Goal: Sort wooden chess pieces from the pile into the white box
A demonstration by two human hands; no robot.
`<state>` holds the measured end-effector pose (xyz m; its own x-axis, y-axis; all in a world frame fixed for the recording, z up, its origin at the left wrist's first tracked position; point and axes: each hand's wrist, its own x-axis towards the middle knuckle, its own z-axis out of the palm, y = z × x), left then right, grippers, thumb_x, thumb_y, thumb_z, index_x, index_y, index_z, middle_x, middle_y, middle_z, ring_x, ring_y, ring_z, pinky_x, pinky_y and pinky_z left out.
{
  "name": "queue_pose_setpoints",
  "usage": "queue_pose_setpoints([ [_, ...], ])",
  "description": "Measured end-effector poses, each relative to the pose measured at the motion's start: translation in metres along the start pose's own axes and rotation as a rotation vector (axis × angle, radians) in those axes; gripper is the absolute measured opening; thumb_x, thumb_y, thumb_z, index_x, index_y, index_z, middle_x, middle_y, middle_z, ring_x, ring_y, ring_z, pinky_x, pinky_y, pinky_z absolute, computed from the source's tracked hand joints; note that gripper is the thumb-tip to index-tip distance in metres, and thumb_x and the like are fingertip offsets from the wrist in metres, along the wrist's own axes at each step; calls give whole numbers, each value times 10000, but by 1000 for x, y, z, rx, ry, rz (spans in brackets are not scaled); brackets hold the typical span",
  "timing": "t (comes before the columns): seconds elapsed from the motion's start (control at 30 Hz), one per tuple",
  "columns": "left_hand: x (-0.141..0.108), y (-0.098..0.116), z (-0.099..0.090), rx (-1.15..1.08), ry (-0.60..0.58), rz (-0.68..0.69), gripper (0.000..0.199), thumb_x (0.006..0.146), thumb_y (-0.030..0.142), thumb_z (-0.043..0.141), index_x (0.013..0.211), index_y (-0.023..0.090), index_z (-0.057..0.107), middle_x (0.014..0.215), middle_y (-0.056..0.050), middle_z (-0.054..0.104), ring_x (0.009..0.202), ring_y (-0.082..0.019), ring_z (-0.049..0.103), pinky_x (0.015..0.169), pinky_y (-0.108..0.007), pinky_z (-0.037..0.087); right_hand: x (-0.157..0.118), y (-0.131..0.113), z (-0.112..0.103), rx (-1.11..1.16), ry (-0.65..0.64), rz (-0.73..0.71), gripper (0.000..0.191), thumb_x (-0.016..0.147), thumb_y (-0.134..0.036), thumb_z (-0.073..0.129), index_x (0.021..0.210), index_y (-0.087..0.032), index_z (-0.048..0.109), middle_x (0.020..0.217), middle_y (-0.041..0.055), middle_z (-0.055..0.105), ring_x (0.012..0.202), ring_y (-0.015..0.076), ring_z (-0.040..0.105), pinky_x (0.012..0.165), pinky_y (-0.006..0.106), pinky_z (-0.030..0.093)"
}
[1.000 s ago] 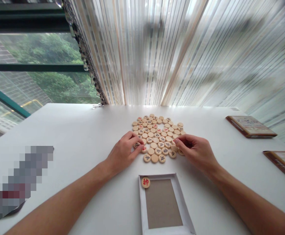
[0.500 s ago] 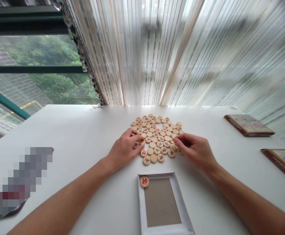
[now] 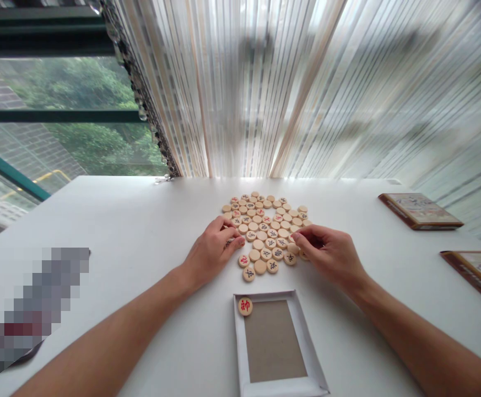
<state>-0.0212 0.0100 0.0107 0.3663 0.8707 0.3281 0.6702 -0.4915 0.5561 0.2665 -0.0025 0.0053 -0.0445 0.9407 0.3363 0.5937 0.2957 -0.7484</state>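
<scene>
Many round wooden xiangqi pieces (image 3: 260, 236) lie in a loose cluster on the white table. Some show red or black characters, others a plain face. At the cluster's left side, my left hand (image 3: 212, 246) is closed, thumb and index finger pinched around a piece that is mostly hidden. A black-marked piece is partly covered under those fingers. Along the right side, my right hand (image 3: 330, 249) pinches the edge of a red-marked piece (image 3: 292, 236). In front of the cluster stands a shallow white box (image 3: 240, 353) with a red-marked piece (image 3: 245, 306) in its near-left corner area.
Two flat brown-edged boxes (image 3: 422, 210) lie at the right, the nearer one (image 3: 477, 273) cut off by the frame. A blurred-out object (image 3: 33, 309) is at the left. Behind the white table (image 3: 141, 220) hang string curtains (image 3: 240, 110) beside a window.
My left thumb has moved up toward the index finger, closing on a plain piece. The red and black pieces near it have shifted slightly toward me. My right hand has barely moved.
</scene>
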Motion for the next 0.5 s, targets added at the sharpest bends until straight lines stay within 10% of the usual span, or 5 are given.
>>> queue_pose_setpoints([
  [0.5, 5, -16, -14, 16, 159, -104, 198, 1021, 265, 590, 1059, 176, 763, 1048, -68, 698, 816, -189, 656, 849, -362, 572, 0, 0, -1, 0, 2, 8, 311, 925, -450, 708, 840, -165, 797, 641, 42, 696, 562, 170, 574, 498, 274, 422],
])
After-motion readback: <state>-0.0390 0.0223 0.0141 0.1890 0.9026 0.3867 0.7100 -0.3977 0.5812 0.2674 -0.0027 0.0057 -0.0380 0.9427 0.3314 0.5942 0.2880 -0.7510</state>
